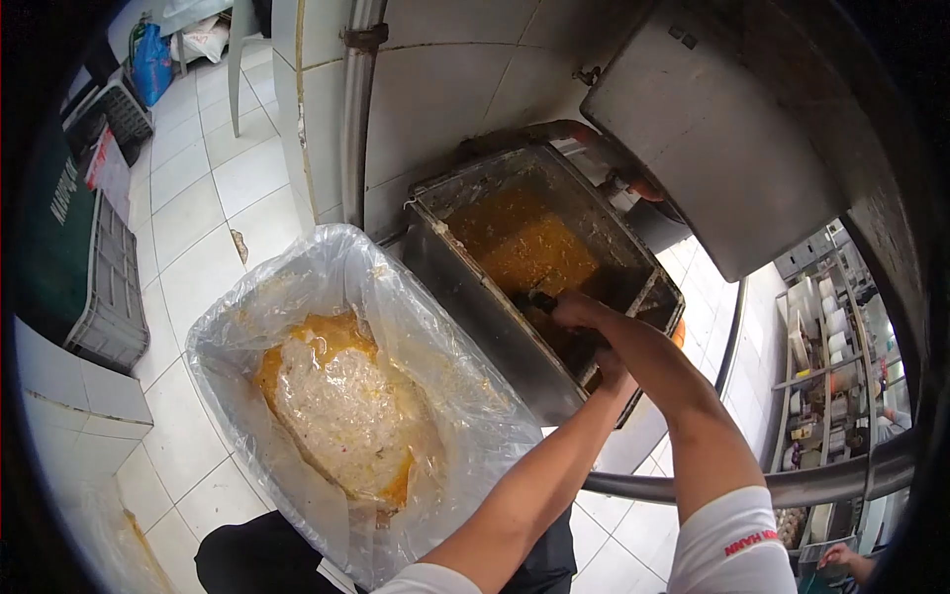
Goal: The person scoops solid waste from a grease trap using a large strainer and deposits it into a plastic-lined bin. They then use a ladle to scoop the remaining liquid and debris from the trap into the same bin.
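Both of my arms reach into an open metal tank that holds murky brown liquid with an orange, greasy layer on top. My right hand is closed around a dark handle low in the tank; whatever is at its other end is hidden in the liquid. Below it, my left hand is at the tank's near right side, its fingers hidden in shadow and behind my right forearm. Beside the tank, a bin lined with clear plastic holds a pale, lumpy, greasy mass edged with orange liquid.
A grey metal panel overhangs the tank's right side. A thick pipe crosses at lower right. Grey crates stand left on white floor tiles. Loaded shelves and another person's hand appear at far right.
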`<move>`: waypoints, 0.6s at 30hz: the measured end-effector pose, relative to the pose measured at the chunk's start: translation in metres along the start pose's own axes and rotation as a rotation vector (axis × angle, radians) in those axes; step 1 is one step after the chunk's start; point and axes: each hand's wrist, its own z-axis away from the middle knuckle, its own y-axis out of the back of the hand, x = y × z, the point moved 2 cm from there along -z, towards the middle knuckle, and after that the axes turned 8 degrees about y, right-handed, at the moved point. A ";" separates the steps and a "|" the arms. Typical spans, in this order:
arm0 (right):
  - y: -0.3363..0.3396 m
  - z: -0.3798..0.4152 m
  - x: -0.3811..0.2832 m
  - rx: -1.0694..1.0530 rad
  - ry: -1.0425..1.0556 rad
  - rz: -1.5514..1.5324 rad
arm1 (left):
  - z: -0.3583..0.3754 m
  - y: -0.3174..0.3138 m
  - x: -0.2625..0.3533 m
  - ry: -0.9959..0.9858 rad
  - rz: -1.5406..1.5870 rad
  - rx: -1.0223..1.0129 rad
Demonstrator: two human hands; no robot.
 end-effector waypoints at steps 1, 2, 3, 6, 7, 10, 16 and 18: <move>0.000 0.001 -0.001 -0.039 0.083 0.114 | 0.001 0.003 -0.001 0.002 -0.003 -0.006; 0.004 0.004 -0.005 -0.073 0.170 0.231 | -0.002 0.002 -0.006 0.017 0.041 0.012; 0.005 0.008 -0.008 -0.071 0.167 0.227 | -0.004 0.002 -0.009 0.035 0.082 0.029; 0.008 0.019 -0.013 -0.110 0.158 0.157 | -0.010 -0.001 -0.018 0.075 0.211 0.068; 0.007 0.023 -0.014 -0.050 0.112 0.051 | -0.011 -0.002 -0.020 0.088 0.257 0.084; 0.005 0.024 -0.014 -0.011 0.111 -0.010 | -0.012 -0.004 -0.023 0.129 0.399 0.136; 0.006 0.032 -0.017 -0.044 0.253 0.234 | 0.014 0.001 -0.008 -0.021 0.830 0.221; -0.002 0.025 -0.009 -0.022 0.231 0.186 | 0.031 0.008 0.002 -0.143 1.056 0.262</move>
